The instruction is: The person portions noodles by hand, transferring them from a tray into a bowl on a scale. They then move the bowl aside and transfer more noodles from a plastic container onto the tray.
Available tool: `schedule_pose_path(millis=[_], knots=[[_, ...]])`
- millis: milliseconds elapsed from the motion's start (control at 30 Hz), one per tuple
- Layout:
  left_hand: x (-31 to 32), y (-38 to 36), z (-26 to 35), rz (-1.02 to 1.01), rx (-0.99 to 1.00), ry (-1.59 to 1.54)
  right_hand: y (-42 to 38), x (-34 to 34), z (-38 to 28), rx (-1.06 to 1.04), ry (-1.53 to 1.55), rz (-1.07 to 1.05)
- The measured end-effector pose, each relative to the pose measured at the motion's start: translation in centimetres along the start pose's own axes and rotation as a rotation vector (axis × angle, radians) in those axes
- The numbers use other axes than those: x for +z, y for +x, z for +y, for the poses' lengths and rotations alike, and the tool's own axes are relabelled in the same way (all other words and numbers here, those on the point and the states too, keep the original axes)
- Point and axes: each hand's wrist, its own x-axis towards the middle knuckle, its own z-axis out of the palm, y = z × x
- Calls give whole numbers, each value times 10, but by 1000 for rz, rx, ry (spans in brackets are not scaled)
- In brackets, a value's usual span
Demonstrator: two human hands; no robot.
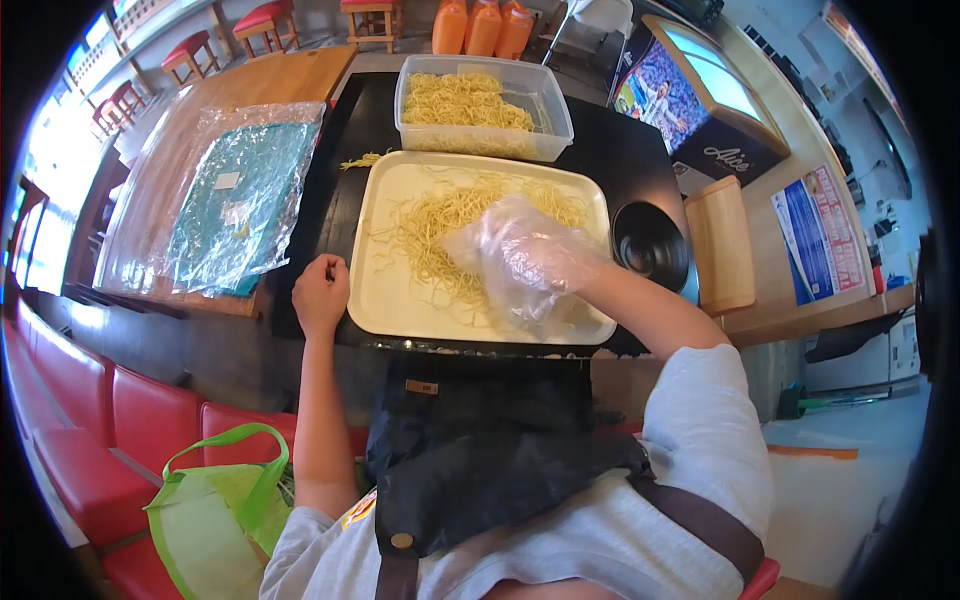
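My right hand [530, 255], in a loose clear plastic glove, reaches down into the yellow noodles [440, 225] spread over a cream tray [380, 310]. Its fingers look curled among the strands, though the crinkled glove partly covers them. Bare and loosely closed, my left hand [321, 292] rests on the table beside the tray's left edge, with nothing visible in it. Behind the tray, a clear plastic container [550, 145] holds more noodles. A few strands lie on the black tabletop to the left of that container.
A black bowl [650, 245] stands right of the tray, near a wooden board [720, 245]. To the left, a teal item in clear plastic wrapping [240, 190] lies on a wooden table [290, 75]. A green bag [215, 500] sits by red seats [150, 410].
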Motion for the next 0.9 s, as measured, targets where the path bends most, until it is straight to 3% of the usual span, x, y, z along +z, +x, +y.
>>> schedule_pose_path(millis=[67, 100, 167, 233, 300, 367, 433, 467, 500, 567, 633, 667, 800, 833, 900], knots=[[-1, -1, -1, 1, 12, -3, -16, 3, -12, -86, -520, 38], [-2, -1, -1, -1, 22, 2, -20, -1, -5, -82, -515, 48], [-1, 0, -2, -8, 11, 12, -23, -24, 22, 248, 75, -89], [-2, 0, -1, -16, 0, 21, -25, -67, 12, -13, -76, -12], [0, 0, -1, -28, -22, 27, -24, -101, 9, -160, -20, 225], [1, 0, -4, -20, -7, 22, -35, -140, -38, -46, 235, 224], [-1, -1, -1, -16, -5, 30, -43, -167, -25, -449, -685, 357], [-1, -1, -1, -20, -9, 34, -45, -168, -28, -318, -808, 322], [0, 0, -1, -23, -12, 37, -38, -159, -17, -316, -812, 325], [0, 1, -2, -23, -8, 44, -16, -120, 35, -42, 149, 342], [0, 1, -3, -22, -8, 51, -6, -67, 50, 21, 657, 110], [1, 2, -4, -23, -13, 47, -3, -54, 45, 18, 652, 109], [0, 0, -4, -8, 13, 53, 9, -21, 25, 534, 166, -173], [-1, 1, -4, -7, 12, 59, 6, -30, 26, 529, 170, -176], [-1, 1, -2, -5, 18, 77, -8, -69, 29, -10, 391, -32]])
